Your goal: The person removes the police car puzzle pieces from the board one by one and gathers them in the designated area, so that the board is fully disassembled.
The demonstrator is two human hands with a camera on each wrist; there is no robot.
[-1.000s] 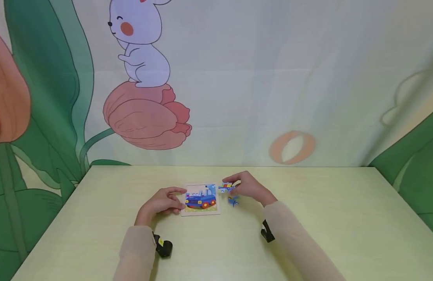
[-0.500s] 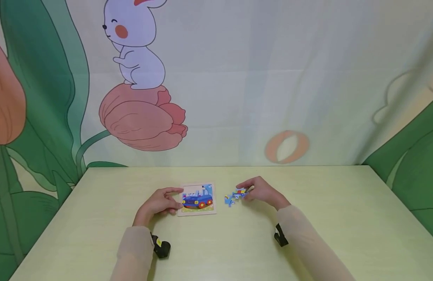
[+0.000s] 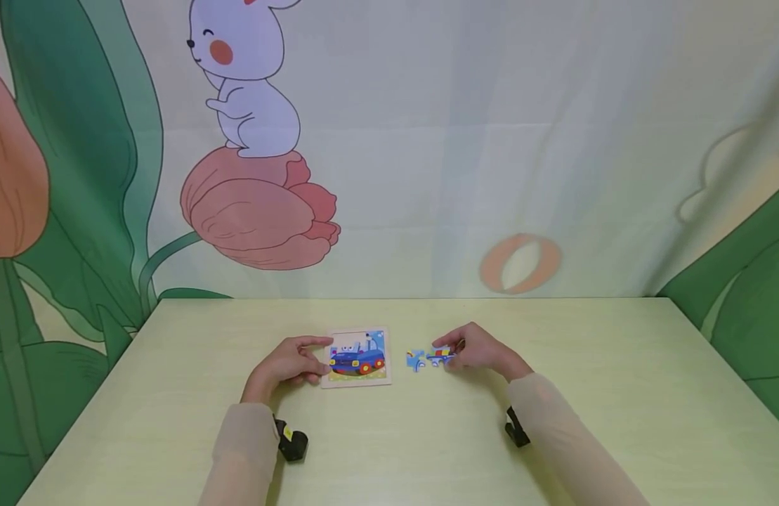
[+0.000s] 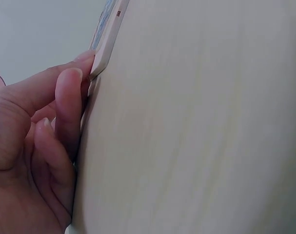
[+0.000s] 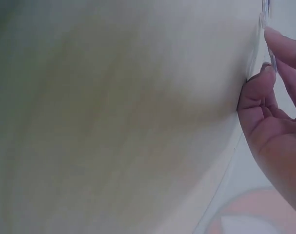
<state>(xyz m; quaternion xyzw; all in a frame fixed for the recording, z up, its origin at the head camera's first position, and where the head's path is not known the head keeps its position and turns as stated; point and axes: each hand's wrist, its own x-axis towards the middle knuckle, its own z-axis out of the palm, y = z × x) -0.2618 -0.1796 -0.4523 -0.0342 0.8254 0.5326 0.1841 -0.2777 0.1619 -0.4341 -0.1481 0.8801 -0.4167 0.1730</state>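
A square jigsaw puzzle board point(image 3: 356, 382) with a blue cartoon car picture lies on the table. My left hand point(image 3: 292, 360) holds its left edge, thumb near the front corner and forefinger farther back. In the left wrist view, fingertips point(image 4: 87, 57) meet the board's pale corner point(image 4: 106, 51), and the other fingers are curled. To the right of the board, my right hand point(image 3: 480, 349) pinches a colourful puzzle piece point(image 3: 440, 353) low over or on the table; which, I cannot tell. Just left of that piece lies a blue puzzle piece point(image 3: 416, 360). The right wrist view shows the pinched piece only edge-on.
The pale wooden table point(image 3: 389, 450) reaches back to a curtain point(image 3: 414, 176) printed with a rabbit, tulips and leaves. A black wrist camera point(image 3: 292, 443) sits under the left sleeve, and another black camera point(image 3: 517, 429) under the right.
My right hand has moved right and slightly nearer with its piece, from close beside the board to the right of the loose piece. My left hand stays at the board's edge.
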